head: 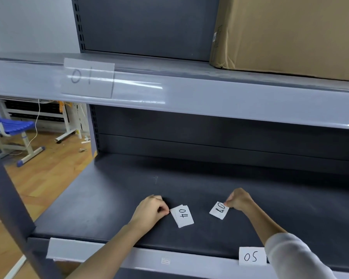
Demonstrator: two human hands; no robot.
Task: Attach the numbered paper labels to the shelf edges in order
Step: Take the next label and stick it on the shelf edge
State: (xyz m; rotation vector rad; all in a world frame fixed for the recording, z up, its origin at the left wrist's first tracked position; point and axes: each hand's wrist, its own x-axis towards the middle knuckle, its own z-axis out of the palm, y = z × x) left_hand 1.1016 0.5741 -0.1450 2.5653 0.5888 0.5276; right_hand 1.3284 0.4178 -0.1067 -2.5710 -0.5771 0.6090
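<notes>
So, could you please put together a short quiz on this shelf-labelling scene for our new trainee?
1. True or false: the 01 label is already on the upper shelf edge.
2. Which number is on the label that the right hand pinches? A) 03 B) 08 C) 05
3. Fill in: the left hand pinches the small stack whose top label reads ___.

Key: 1 true; 2 B; 3 04. Note that the 05 label sits on the lower shelf edge, beside the right sleeve.
</notes>
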